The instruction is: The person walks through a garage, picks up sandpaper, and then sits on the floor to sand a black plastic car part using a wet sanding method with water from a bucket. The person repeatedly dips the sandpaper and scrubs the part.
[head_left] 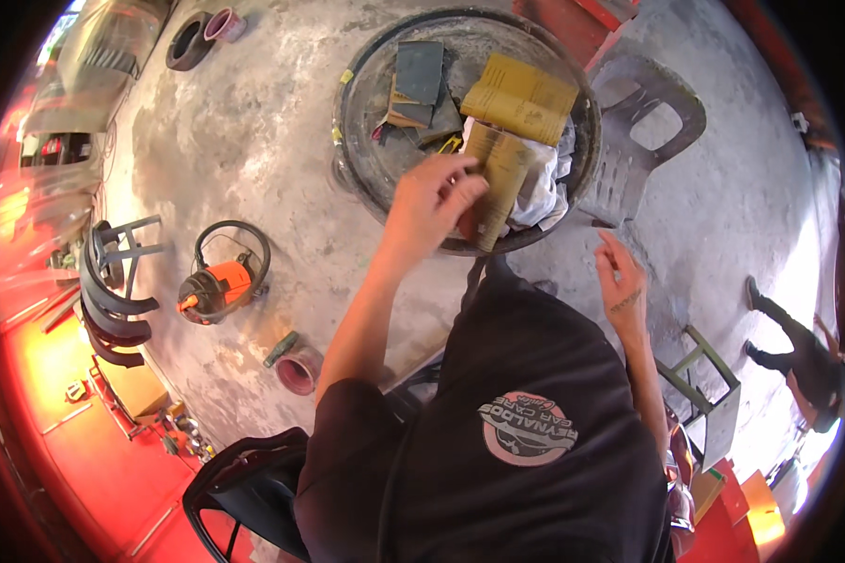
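Observation:
My left hand (434, 205) is over the near edge of a round dark tray, its fingers bent and thumb apart. Just beside it lies a yellow-brown sheet (500, 178), which looks like sandpaper; whether the fingertips touch it I cannot tell. Another such sheet (521, 97) rests farther back. White cloth (538, 188) is bunched beneath them. To the left on the tray (347, 141) are a dark grey sheet (420, 72) and some brown and dark pieces. My right hand (622, 281) hangs right of the tray, holding nothing, fingers loosely stretched.
A grey plastic chair (671, 113) stands right of the tray. An orange and black vacuum cleaner (221, 286) sits on the floor at left, near stacked dark curved parts (113, 314). A reddish pot (298, 372) is close on my left. Another person (803, 361) is at far right.

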`<state>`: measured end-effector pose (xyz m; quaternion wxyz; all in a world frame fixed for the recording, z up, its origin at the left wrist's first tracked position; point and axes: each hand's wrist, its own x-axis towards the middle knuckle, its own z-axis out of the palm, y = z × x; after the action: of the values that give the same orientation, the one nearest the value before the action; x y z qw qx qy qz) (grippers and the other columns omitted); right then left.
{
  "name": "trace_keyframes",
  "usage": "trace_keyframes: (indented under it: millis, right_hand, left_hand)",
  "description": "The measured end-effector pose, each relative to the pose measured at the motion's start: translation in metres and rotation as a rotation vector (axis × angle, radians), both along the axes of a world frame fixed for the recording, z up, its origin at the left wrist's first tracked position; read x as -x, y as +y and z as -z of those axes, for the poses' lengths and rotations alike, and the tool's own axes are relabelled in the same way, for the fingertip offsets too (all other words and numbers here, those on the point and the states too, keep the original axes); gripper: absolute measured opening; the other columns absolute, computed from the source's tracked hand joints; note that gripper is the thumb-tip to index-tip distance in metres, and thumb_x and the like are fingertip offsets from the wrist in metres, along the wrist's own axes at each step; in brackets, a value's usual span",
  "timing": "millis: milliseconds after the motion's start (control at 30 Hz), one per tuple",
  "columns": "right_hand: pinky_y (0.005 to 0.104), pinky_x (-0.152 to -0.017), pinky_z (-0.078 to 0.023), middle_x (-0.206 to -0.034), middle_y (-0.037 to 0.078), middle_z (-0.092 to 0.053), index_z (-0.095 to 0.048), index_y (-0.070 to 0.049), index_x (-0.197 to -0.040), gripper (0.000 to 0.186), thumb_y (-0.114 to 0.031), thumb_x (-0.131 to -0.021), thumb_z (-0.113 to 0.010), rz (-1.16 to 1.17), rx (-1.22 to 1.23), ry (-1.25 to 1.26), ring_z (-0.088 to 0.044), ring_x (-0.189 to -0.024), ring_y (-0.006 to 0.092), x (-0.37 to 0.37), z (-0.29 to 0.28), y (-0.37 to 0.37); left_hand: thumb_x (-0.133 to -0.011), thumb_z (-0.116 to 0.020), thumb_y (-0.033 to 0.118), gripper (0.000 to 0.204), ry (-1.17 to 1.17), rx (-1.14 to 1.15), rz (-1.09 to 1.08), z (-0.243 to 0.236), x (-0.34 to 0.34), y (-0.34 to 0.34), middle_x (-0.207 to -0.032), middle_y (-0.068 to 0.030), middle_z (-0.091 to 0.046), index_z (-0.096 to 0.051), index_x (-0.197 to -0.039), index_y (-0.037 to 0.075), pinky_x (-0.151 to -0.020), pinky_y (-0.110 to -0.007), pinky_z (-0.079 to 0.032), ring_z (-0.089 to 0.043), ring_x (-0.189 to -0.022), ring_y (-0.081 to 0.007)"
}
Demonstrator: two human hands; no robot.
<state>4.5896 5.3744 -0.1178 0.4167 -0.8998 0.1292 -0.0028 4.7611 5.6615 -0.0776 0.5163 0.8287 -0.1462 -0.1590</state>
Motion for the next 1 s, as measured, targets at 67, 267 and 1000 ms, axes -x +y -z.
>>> trace_keyframes:
  millis: [67,267,1000]
  right_hand:
    - [0.0322,-0.073,-0.053,-0.097,0.013,-0.067,-0.060,-0.004,-0.128,0.038,0.000,-0.090,-0.058,-0.192,0.089,-0.142,-0.066,-0.080,0.0233,-0.029,-0.031,0.025]
    - [0.0413,-0.080,-0.054,-0.113,0.017,-0.059,-0.058,-0.008,-0.130,0.047,-0.004,-0.083,-0.062,-0.614,0.241,-0.251,-0.063,-0.099,0.0341,-0.087,-0.059,0.077]
    - [0.0359,-0.076,-0.049,-0.099,0.014,-0.063,-0.063,0.001,-0.111,0.034,-0.024,-0.089,-0.068,-0.338,-0.324,-0.412,-0.062,-0.084,0.0282,-0.174,-0.066,0.120]
  left_hand:
    - [-0.089,-0.069,0.013,0.028,-0.184,-0.040,-0.164,0.014,-0.016,0.005,-0.096,-0.0110,-0.065,-0.066,-0.115,0.003,-0.071,-0.035,-0.051,-0.064,-0.080,-0.0222]
    - [-0.085,-0.064,0.004,0.018,-0.686,-0.445,-0.172,0.046,-0.085,0.030,-0.100,-0.0140,-0.063,-0.070,-0.103,0.004,-0.078,-0.042,-0.051,-0.062,-0.086,-0.0368]
    - [-0.094,-0.063,0.006,0.009,0.204,0.733,-0.309,-0.030,-0.036,0.015,-0.092,-0.0118,-0.070,-0.065,-0.094,-0.003,-0.071,-0.034,-0.059,-0.068,-0.079,-0.0155]
